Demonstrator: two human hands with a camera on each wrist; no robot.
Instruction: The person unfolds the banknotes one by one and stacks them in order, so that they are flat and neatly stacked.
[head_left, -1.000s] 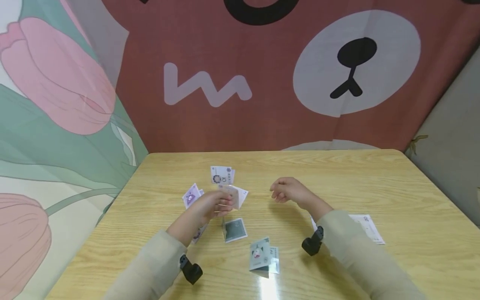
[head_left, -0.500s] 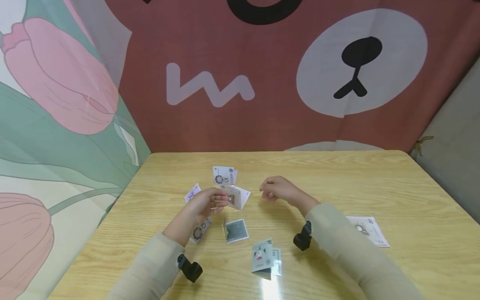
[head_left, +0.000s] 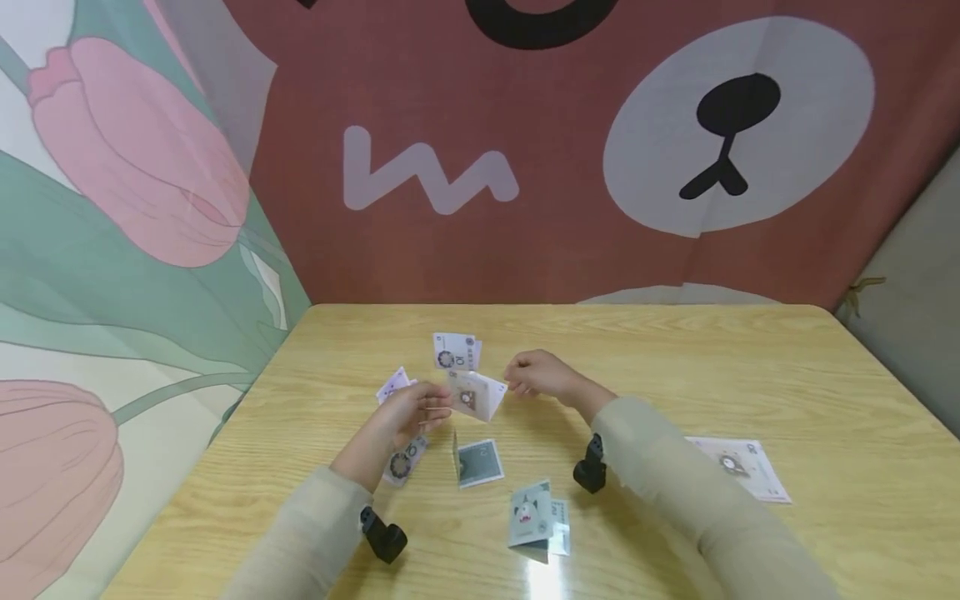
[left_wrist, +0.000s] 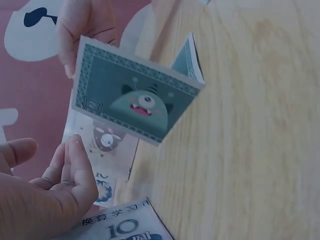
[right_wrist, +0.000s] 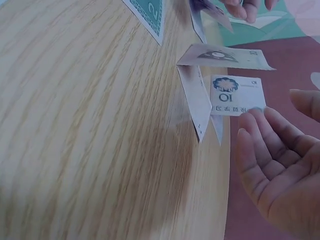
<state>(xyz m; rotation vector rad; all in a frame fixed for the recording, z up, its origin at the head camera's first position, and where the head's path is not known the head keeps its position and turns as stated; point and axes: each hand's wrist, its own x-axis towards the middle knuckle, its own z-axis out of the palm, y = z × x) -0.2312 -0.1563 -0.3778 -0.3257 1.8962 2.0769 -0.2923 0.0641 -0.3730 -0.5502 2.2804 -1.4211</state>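
Several play banknotes stand folded on the table. Nearest to both hands is a brown-tinted folded note (head_left: 468,395), standing like a tent between them. My left hand (head_left: 416,408) is at its left edge, fingers loosely bent; in the left wrist view the thumb and fingers (left_wrist: 80,172) are apart with nothing between them. On the other side is my right hand (head_left: 546,375), whose fingertips come near the note's right edge. The right wrist view shows this palm (right_wrist: 287,170) with its thumb spread away. Just behind stands a folded 10 note (head_left: 453,350).
A purple note (head_left: 393,383) and another 10 note (head_left: 403,463) lie partly behind the left hand and wrist. Two green folded notes, one dark (head_left: 480,463) and one with a monster (head_left: 528,517), stand nearer. Flat notes (head_left: 742,468) lie by the right sleeve.
My right hand has moved left, closer to the brown-tinted note. The left hand has drawn back slightly to the left, uncovering more of that note. The head view has shifted a little.
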